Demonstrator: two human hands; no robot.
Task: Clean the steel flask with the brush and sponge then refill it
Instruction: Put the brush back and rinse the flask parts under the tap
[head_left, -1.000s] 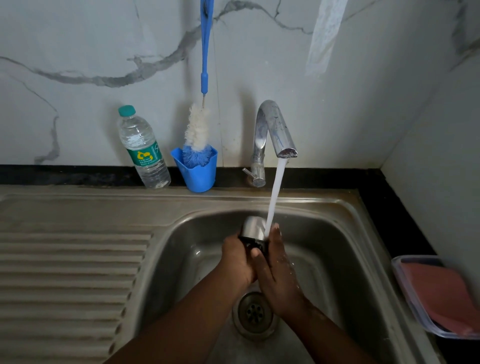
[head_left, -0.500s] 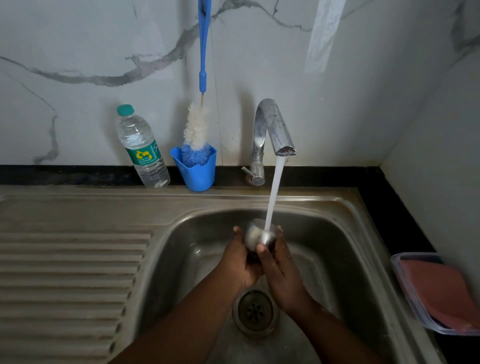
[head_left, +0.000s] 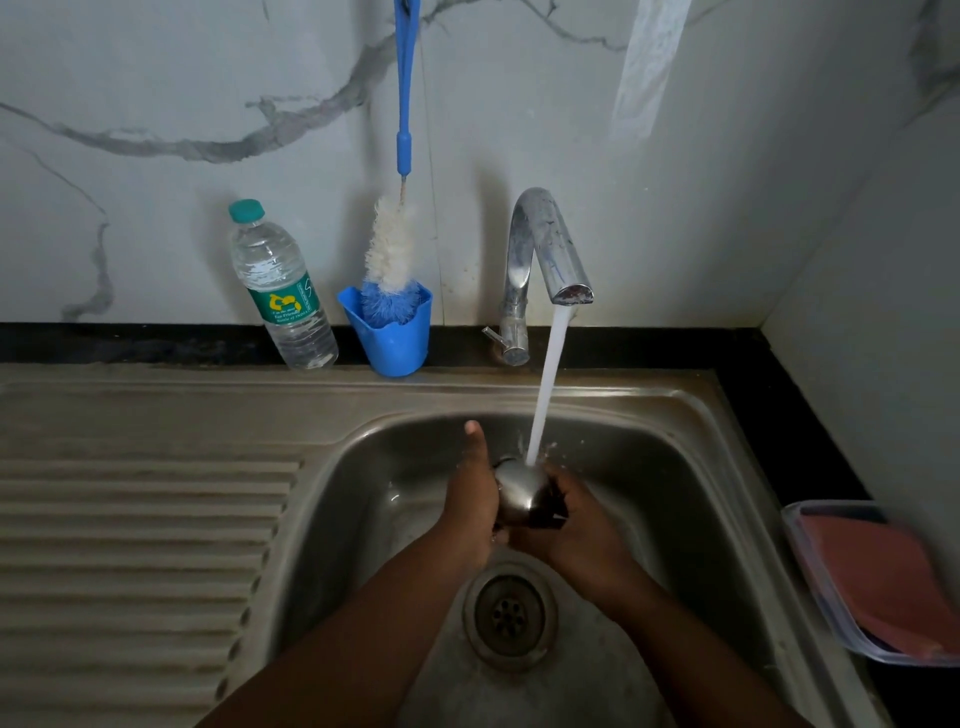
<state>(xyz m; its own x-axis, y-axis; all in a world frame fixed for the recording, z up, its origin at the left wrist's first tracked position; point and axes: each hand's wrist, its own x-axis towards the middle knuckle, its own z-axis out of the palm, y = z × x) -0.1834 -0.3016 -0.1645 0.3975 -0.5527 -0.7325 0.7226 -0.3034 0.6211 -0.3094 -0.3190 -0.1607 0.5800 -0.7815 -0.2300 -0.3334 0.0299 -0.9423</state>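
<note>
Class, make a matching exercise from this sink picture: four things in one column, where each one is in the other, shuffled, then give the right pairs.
Things
1. long blue-handled bottle brush
2. clear plastic water bottle with green cap
3. small rounded steel piece
4. clear plastic box holding a pink sponge

Places
A. on the counter at the far right
B. standing in the blue cup
C. under the tap stream, between both hands
D. left of the blue cup

Pairs: 1-B, 2-D, 3-C, 4-A

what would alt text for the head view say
Two hands, left hand and right hand, hold a small steel flask part under running water from a tap over a steel sink. Behind stand a water bottle and a bottle brush in a blue cup.
</note>
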